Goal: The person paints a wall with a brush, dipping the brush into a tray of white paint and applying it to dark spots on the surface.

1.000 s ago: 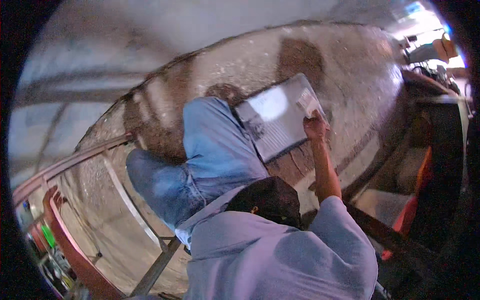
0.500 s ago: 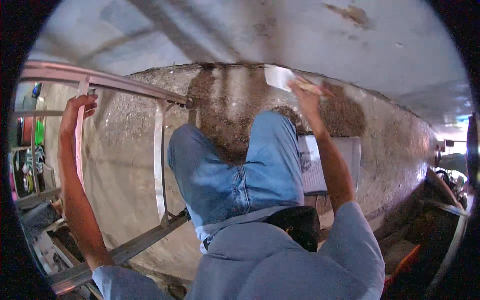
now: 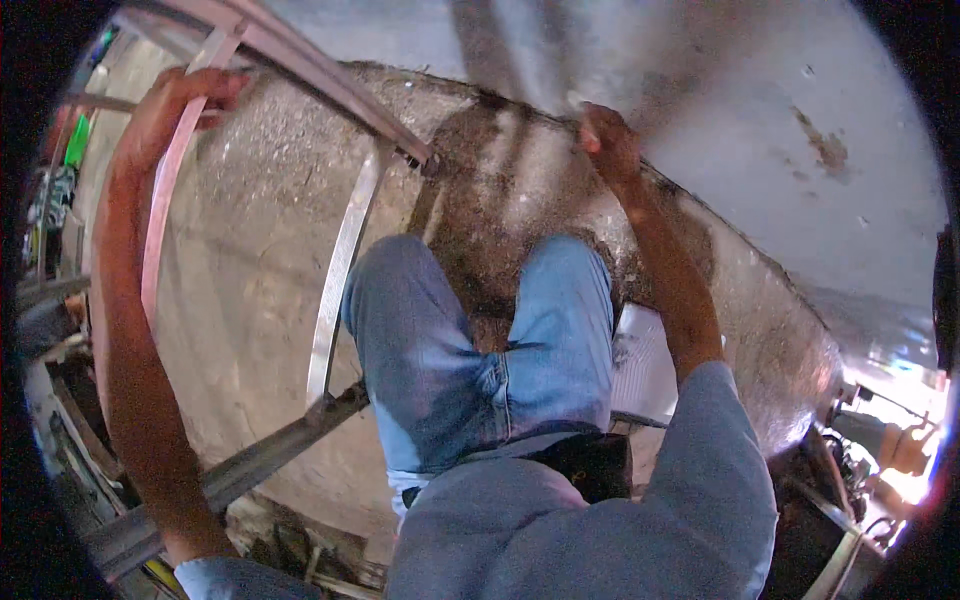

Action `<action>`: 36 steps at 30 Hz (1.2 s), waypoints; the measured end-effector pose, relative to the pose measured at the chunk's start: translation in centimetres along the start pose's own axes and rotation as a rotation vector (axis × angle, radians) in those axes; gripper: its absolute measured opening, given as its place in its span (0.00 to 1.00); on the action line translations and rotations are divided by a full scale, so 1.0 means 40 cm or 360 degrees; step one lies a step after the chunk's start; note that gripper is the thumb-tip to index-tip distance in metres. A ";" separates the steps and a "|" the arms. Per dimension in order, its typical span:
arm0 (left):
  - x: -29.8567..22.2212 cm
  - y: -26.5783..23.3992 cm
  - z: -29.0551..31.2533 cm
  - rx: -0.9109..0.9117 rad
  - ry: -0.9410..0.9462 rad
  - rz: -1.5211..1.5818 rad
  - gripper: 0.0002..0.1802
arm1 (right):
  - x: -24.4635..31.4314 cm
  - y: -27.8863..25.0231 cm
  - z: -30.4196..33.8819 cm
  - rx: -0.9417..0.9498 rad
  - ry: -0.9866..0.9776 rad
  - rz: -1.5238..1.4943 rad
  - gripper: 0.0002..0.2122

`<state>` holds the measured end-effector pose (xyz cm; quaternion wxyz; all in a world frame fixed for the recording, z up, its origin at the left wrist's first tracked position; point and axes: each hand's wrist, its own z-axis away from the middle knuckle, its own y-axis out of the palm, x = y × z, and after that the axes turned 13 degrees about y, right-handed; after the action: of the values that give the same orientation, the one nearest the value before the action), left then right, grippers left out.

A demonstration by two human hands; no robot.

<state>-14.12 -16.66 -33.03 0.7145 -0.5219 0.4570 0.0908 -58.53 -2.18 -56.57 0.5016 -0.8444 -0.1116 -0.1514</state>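
Note:
At the upper left, my left hand (image 3: 168, 108) is wrapped round an upright bar of a welded metal frame (image 3: 345, 270), its fingertips showing on the bar's right side. My right hand (image 3: 612, 142) is closed against the pale wall (image 3: 720, 110), just above where it meets the floor. A small whitish tip (image 3: 576, 100) shows at its fingers; the rest of what it holds is hidden behind the hand. My knees, in blue jeans (image 3: 480, 340), are bent between my two arms.
A damp dark patch (image 3: 480, 220) stains the rough concrete floor (image 3: 255, 240) by the wall. A white ridged panel (image 3: 645, 365) lies beside my right knee. Scrap and metal parts (image 3: 70, 420) crowd the left, more clutter (image 3: 850, 470) the right. A brown mark (image 3: 822, 145) is on the wall.
My right hand has moved up onto the wall; the white flat piece and tan stick-like thing seen at it are now out of sight. My left hand still grips the bar. The view has turned.

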 end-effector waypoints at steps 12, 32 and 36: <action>0.023 0.023 -0.025 0.0040 0.0133 -0.0033 0.13 | -0.018 0.091 0.039 0.0204 0.0102 0.0472 0.17; 0.083 -0.062 -0.008 0.0179 0.0033 -0.0024 0.19 | 0.148 -0.076 -0.064 -0.0619 -0.0169 0.0319 0.12; 0.084 -0.050 -0.004 0.0205 0.0031 0.0424 0.21 | 0.159 0.048 0.037 -0.0644 -0.0428 0.1574 0.13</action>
<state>-11.08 -18.86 -34.23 0.7236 -0.4106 0.5340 0.1501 -51.76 -1.55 -56.48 0.3220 -0.8876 0.2669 0.1931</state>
